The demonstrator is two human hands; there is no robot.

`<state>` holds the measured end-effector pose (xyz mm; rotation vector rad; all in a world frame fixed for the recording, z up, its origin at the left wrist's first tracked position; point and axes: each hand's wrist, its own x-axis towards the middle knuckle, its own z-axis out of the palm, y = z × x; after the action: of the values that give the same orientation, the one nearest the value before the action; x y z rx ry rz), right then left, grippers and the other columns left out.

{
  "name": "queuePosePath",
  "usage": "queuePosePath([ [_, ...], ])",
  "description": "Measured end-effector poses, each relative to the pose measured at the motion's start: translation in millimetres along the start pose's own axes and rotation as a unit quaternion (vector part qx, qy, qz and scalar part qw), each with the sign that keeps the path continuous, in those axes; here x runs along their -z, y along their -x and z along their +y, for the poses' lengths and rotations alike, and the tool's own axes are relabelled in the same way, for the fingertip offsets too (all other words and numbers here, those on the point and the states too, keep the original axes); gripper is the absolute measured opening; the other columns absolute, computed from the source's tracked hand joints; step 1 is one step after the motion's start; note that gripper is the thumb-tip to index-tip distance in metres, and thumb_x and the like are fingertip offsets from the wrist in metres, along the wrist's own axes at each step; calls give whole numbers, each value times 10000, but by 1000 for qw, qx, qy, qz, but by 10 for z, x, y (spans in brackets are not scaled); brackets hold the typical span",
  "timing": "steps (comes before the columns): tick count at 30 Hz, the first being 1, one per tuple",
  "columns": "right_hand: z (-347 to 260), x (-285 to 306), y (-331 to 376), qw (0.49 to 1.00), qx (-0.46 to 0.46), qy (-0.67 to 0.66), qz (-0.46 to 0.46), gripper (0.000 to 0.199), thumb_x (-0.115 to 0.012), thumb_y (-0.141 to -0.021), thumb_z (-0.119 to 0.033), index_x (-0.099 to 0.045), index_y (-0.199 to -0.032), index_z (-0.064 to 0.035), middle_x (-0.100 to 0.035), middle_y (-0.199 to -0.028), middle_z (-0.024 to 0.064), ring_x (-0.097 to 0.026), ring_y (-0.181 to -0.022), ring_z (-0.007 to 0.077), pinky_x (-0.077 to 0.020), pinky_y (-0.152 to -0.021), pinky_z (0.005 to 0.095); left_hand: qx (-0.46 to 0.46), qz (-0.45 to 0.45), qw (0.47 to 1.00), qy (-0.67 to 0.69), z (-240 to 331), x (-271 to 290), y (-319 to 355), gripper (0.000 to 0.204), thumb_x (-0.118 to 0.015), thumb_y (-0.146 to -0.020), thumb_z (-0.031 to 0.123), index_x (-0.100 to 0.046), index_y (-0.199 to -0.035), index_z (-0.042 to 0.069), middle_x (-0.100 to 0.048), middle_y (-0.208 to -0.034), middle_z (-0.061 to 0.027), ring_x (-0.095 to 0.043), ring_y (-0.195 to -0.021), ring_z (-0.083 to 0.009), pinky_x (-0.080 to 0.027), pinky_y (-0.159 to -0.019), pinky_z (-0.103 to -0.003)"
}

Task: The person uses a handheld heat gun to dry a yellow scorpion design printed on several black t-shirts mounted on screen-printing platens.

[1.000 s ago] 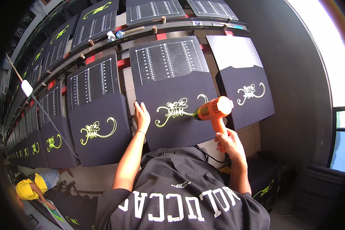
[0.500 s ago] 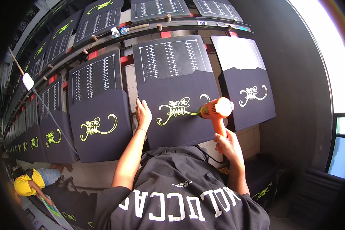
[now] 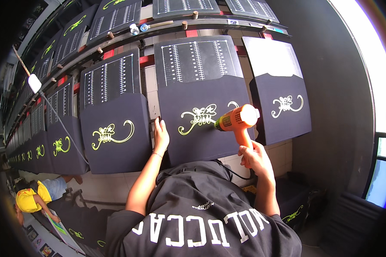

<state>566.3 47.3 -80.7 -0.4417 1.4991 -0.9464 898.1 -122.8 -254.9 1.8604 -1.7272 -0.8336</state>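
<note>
My right hand (image 3: 255,159) is wrapped around the handle of an orange heat gun (image 3: 241,120). Its green nozzle points left, just over a yellow-green and white scroll print (image 3: 199,118) on black fabric (image 3: 201,147). That fabric covers the near part of a black board (image 3: 197,58) marked with white scales. At the left edge of this board, my left hand (image 3: 161,138) has its fingers stretched out, holding nothing; whether it touches the edge I cannot tell. The gun's body hides part of the print's right end.
Similar fabric-covered boards stand on both sides, one at left (image 3: 116,132) and one at right (image 3: 285,103). A dark rail (image 3: 218,25) with pegs runs behind. A cord with a white box (image 3: 34,83) hangs at left. A person in yellow (image 3: 34,199) works at lower left.
The heat gun's nozzle has moved left across the print, toward its middle. My left hand has slipped slightly nearer to me along the board's edge. The whole view has shifted a little.
</note>
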Motion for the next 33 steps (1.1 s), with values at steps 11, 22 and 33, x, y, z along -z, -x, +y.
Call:
queuePosePath([
  [11, -63, -91, -94, 1000, -3, 20, -13, 204, -648, -923, -182, -585, -1014, -11, -601, -750, 11, -553, -538, 61, -419, -449, 218, 71, -310, 937, -146, -193, 818, 1156, 310, -447, -1009, 217, -597, -938, -45, -662, -961, -242, -621, -976, -424, -478, -871, -492],
  [22, -199, -239, -166, 998, -12, 56, -31, 211, -652, -925, -187, -585, -1023, -13, -621, -774, 17, -558, -552, 65, -425, -455, 222, 79, -548, 798, -239, -1209, 212, 1270, 469, -462, -914, 97, -576, -1366, 47, -563, -1408, -202, -560, -1287, -355, -446, -1068, -422],
  [33, -292, -398, -141, 997, -6, 71, -9, 223, -647, -923, -204, -590, -1020, -11, -622, -788, 18, -559, -549, 68, -415, -445, 222, 53, -672, 714, -189, -1887, -377, 1394, 433, -556, -911, 221, -610, -1254, -37, -570, -1376, -262, -559, -1293, -331, -441, -1057, -425],
])
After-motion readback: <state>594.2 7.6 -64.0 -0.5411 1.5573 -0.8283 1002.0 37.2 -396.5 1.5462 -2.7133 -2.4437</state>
